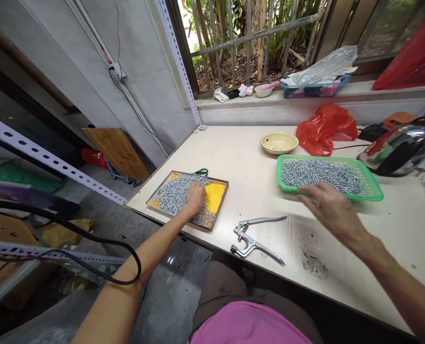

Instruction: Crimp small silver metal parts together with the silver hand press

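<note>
My left hand (196, 197) rests on a heap of small metal screws (174, 193) in a shallow brown-rimmed tray (220, 208) with a yellow bottom. Its fingers are curled down and what they hold, if anything, is hidden. To the right, my right hand (327, 205) hangs over the near edge of a green basket (373, 184) full of similar metal pieces (320, 174). The fingers are spread and nothing shows between them. Between the hands, a pair of metal pliers (250, 241) lies with its handles apart on the pale table (234, 153).
Green-handled scissors (201, 172) lie behind the tray. Behind the green basket are a yellow bowl (279, 143) and a red plastic bag (325, 129). A metal kettle (402, 145) stands at the right. A black cable loop (138, 267) hangs near my left forearm.
</note>
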`<state>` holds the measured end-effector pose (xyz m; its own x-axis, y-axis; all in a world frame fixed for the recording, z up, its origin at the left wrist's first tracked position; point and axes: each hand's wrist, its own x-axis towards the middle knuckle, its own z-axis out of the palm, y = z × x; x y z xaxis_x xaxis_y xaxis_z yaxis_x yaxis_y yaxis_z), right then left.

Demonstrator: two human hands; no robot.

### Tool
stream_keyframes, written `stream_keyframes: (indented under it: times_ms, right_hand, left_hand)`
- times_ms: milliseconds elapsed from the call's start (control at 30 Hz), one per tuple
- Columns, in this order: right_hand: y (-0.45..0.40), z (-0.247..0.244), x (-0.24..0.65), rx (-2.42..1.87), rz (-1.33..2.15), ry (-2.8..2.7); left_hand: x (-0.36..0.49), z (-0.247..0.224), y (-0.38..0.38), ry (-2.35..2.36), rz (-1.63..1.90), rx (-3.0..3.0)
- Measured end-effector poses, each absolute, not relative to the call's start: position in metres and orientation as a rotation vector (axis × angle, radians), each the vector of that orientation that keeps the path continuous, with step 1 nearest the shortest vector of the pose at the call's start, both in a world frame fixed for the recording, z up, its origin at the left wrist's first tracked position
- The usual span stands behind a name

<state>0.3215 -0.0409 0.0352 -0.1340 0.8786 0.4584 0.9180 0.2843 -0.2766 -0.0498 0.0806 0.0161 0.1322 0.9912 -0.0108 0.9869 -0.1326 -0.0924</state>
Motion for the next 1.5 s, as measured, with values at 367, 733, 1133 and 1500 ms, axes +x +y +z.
stream_keyframes:
  times_ms: [367, 733, 1133, 1500]
  right_hand:
    - [-0.121, -0.026, 0.238, -1.509, 0.52, -2.331]
    - [-0.118, -0.02, 0.24, -1.55, 0.487, -2.369]
    - [-0.104, -0.012, 0.245, -1.737, 0.331, -2.418]
    - [-0.104, -0.014, 0.245, -1.737, 0.333, -2.395]
  left_hand:
    - [-0.045, 0.013, 0.092, -2.18, 0.163, -2.168]
    - [-0.009, 0.04, 0.015, -2.6, -0.711, -2.737]
    - [0.024, -0.007, -0.057, -3.15, -0.855, -2.687]
    - [0.029, 0.0, -0.051, -3.134, -0.33, -2.746]
